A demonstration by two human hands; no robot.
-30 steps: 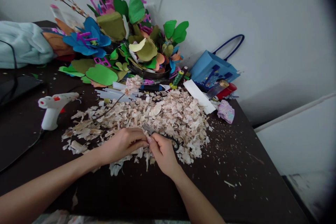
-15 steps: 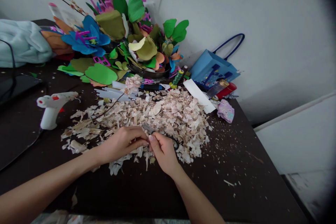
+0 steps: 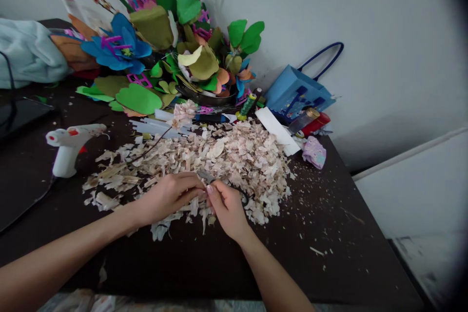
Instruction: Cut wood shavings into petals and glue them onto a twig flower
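My left hand [image 3: 168,199] and my right hand [image 3: 227,209] meet low on the front edge of a heap of pale curled shavings [image 3: 237,165]. Black-handled scissors [image 3: 206,176] sit in my right hand, their metal blades pointing left over the heap. My left fingers pinch a small pale scrap [image 3: 200,196] against the blades, though the fingers partly hide it. Behind the heap stands a pale shaving-petal flower [image 3: 184,114] on a thin dark stem.
On the dark table [image 3: 329,234] lie a white hot glue gun [image 3: 71,148], glue sticks [image 3: 153,127], and a mound of colourful foam flowers and leaves [image 3: 161,44]. A blue paper bag [image 3: 296,90], green thread spool [image 3: 248,105], and crumpled pink cloth [image 3: 314,152] are at the back right.
My hands stay close together at the heap with the scissors and scrap. The whole scene sits slightly higher in the view as my head has tilted a little.
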